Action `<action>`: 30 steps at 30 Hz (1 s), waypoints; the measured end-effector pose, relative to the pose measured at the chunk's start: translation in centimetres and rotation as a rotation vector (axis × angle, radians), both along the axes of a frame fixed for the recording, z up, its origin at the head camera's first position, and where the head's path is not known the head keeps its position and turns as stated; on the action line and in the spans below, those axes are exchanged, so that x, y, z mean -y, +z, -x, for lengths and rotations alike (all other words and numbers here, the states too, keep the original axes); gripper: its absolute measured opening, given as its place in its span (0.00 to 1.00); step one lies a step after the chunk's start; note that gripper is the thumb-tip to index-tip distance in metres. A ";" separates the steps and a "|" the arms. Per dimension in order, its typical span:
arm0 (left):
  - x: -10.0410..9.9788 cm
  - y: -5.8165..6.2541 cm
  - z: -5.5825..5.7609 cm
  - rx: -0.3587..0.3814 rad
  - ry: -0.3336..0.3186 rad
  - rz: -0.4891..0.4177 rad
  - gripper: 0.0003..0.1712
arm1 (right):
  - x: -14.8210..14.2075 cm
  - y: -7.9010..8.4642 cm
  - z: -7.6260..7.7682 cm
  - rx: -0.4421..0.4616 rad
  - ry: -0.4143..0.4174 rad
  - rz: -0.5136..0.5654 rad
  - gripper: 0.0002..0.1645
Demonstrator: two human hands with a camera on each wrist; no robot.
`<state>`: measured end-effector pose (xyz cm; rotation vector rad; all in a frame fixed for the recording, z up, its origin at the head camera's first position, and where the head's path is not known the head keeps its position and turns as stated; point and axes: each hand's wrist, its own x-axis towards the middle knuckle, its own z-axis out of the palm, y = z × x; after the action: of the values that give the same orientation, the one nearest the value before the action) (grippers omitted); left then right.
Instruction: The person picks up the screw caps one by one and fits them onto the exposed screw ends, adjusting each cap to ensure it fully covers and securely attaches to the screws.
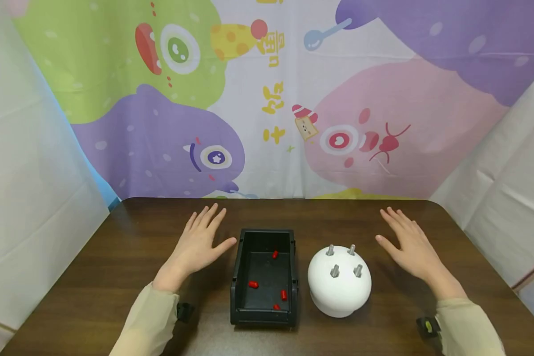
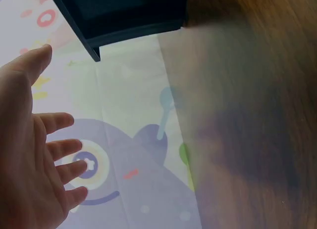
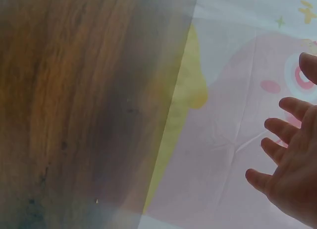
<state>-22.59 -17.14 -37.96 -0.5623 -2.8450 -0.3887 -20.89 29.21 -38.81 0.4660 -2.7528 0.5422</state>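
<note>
My left hand point(image 1: 196, 249), fingers spread, is held to the left of a black open bin point(image 1: 237, 296) and holds nothing. Inside the bin lie several small red caps point(image 1: 253, 284), scattered over its floor. To the bin's right stands a round white object point(image 1: 338, 294) with several grey threaded studs point(image 1: 335, 270) poking up from its top. My right hand point(image 1: 411, 247) is on the far side of it, its fingers extended and nothing in them. In the left wrist view, the bin's dark wall point(image 2: 124, 16) shows above the left hand point(image 2: 34, 135). The right wrist view shows only the right hand point(image 3: 292, 159) among these things.
A dark brown wooden table point(image 1: 93, 257) carries the bin and the white object. Behind its far edge hangs a cartoon-printed curtain point(image 1: 267, 168), with white cloth point(image 1: 35, 173) at both sides. Dark wrist devices point(image 1: 185, 312) sit at the sleeves.
</note>
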 end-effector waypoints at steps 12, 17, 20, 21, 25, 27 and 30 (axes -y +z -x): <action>-1.4 0.5 -1.1 0.010 -0.048 0.008 0.41 | 0.1 -0.1 -1.1 0.101 0.075 0.156 0.37; -2.1 0.7 -1.7 -0.018 -0.083 0.024 0.36 | 0.4 -0.1 -1.7 0.140 0.106 0.191 0.35; -2.5 0.9 -2.0 -0.039 -0.103 0.038 0.33 | 0.6 0.0 -1.9 0.149 0.105 0.199 0.34; -2.7 0.9 -2.0 -0.044 -0.109 0.045 0.33 | 0.7 0.1 -2.0 0.151 0.106 0.203 0.34; -3.3 0.9 -2.3 -0.052 -0.143 0.066 0.30 | 1.0 0.3 -2.5 0.172 0.123 0.233 0.33; -3.6 0.9 -2.5 -0.049 -0.163 0.074 0.29 | 1.2 0.4 -2.7 0.186 0.136 0.246 0.32; -4.0 0.8 -2.7 -0.047 -0.198 0.077 0.28 | 1.5 0.3 -2.9 0.197 0.154 0.256 0.32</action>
<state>-19.87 -13.19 -37.14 -0.8604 -2.7778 -0.2942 -17.98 27.71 -38.47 0.5920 -2.7874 1.0142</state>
